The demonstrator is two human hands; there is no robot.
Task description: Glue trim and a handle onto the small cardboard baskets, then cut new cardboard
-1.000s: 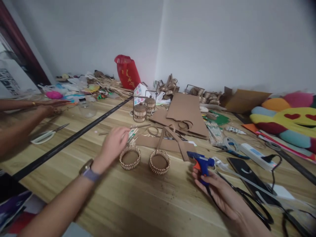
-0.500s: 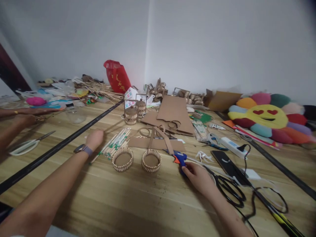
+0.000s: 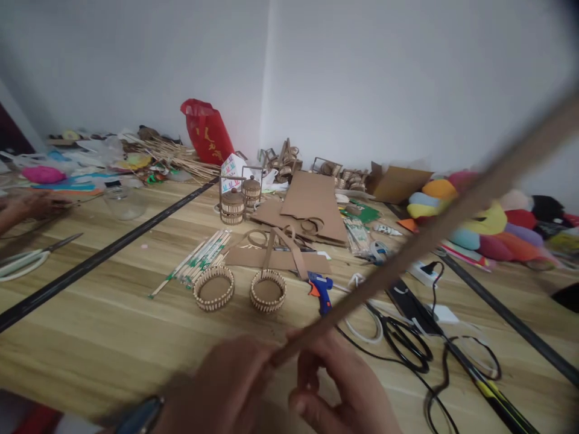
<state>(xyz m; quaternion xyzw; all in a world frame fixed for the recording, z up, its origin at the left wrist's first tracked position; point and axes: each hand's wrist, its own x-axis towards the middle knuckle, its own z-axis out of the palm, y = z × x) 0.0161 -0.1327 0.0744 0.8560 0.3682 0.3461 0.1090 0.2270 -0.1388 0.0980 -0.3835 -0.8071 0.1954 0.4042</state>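
A long brown cardboard strip (image 3: 398, 259) slants from the bottom middle to the upper right, close to the camera and blurred. Its lower end is in the closed fingers of my left hand (image 3: 226, 380), which is smeared by motion. Just beside it, my right hand (image 3: 348, 380) has curled fingers against the strip, with the thumb bent below. Beyond my hands stand two round, open baskets edged with small sticks, a left basket (image 3: 214, 289) and a right basket (image 3: 268, 292). A blue glue gun (image 3: 322, 290) lies on the table right of them.
Packaged sticks (image 3: 203, 256) and cardboard sheets (image 3: 312, 208) lie behind the baskets. Black-handled scissors (image 3: 407, 343), cables and a power strip (image 3: 423, 274) are at right. A co-worker's hand (image 3: 27, 208), a jar (image 3: 124, 202) and white-handled scissors (image 3: 31, 260) are at left.
My right hand has let go of the glue gun, which now lies on the table. My left hand has come back from the left, and both hands are together at the strip.
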